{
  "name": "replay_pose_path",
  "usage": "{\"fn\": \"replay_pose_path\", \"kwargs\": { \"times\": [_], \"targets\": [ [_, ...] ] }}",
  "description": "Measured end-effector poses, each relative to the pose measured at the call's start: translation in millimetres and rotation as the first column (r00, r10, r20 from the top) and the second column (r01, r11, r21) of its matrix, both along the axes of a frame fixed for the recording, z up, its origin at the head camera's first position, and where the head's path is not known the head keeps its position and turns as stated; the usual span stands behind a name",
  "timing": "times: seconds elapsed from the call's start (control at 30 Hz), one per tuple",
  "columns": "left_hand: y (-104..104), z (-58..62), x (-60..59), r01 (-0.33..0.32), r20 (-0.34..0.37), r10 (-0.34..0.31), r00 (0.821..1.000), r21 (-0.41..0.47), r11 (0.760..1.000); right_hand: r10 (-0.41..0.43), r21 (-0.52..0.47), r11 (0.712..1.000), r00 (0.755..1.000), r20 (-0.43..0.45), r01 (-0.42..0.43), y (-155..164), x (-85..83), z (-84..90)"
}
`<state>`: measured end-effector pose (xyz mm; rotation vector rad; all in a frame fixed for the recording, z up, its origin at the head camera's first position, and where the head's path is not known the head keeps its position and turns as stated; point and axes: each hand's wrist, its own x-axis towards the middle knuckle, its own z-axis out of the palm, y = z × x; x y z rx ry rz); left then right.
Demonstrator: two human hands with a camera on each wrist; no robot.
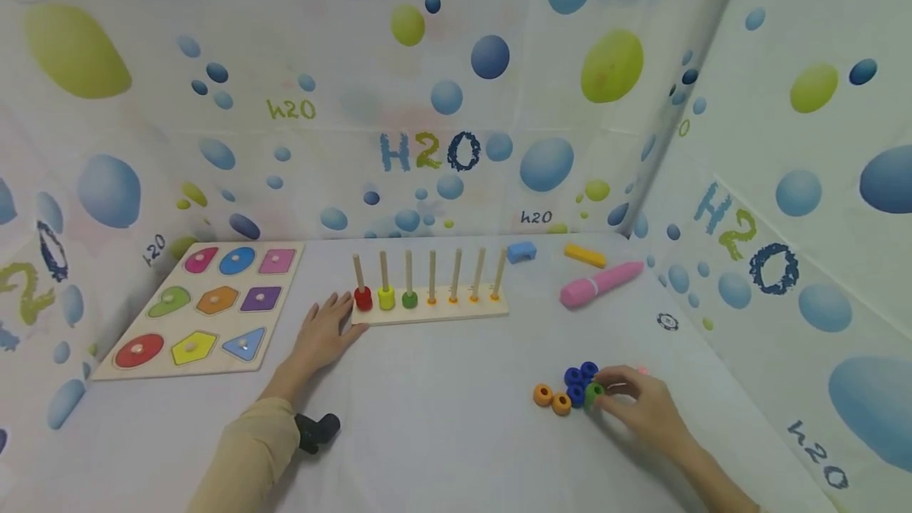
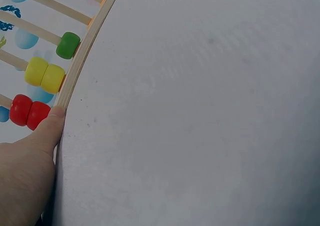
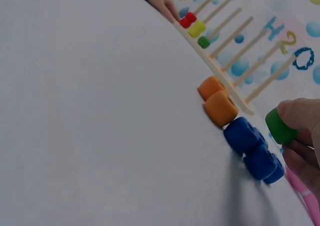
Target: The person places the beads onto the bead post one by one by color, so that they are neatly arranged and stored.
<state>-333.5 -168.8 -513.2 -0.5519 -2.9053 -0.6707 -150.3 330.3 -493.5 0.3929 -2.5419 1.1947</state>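
Note:
A wooden peg board (image 1: 435,310) with several upright pegs stands mid-table; red (image 1: 363,299), yellow (image 1: 386,298) and green (image 1: 409,299) beads sit on its first three pegs. My left hand (image 1: 324,331) lies flat with fingers straight, its fingertips touching the board's left end (image 2: 75,71). My right hand (image 1: 634,398) pinches a green bead (image 3: 279,127) at the edge of a loose cluster. That cluster has blue beads (image 1: 579,382) and two orange beads (image 1: 552,398), shown in the right wrist view as orange (image 3: 220,107) and blue (image 3: 250,146).
A wooden shape puzzle (image 1: 203,307) lies at the left. Behind the peg board lie a blue block (image 1: 522,252), a yellow stick (image 1: 585,256) and a pink marker-like object (image 1: 600,283). Bubble-print cloth walls enclose the table on three sides.

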Motion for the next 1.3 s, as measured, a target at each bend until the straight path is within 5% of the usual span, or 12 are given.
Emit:
{"fn": "replay_pose_path", "kwargs": {
  "times": [0.17, 0.47, 0.77, 1.03, 1.3],
  "targets": [
    [1, 0.0, 0.9, -0.006, 0.008, 0.006, 1.0, -0.002, 1.0, 0.055, -0.04, 0.998, 0.997, -0.053, -0.057, -12, -27.2, 20.0],
    [0, 1.8, -2.1, 0.004, 0.001, -0.004, 1.0, 0.013, 1.0, 0.181, -0.095, 0.977, 0.977, -0.111, -0.192, -95, -81.2, 90.1],
    [1, 0.8, 1.3, -0.005, 0.004, 0.005, 1.0, 0.007, 1.0, 0.246, -0.169, 0.948, 0.956, -0.158, -0.271, -165, -160.0, 92.8],
    [0, -3.8, 5.6, -0.001, 0.005, 0.001, 1.0, 0.016, 1.0, 0.28, -0.094, 0.95, 0.947, -0.159, -0.297, -221, -192.6, 103.3],
    [0, -2.9, 1.1, -0.011, -0.017, 0.011, 1.0, 0.003, 1.0, 0.31, -0.008, 0.949, 0.938, -0.156, -0.315, -244, -212.5, 107.0]
  ]
}}
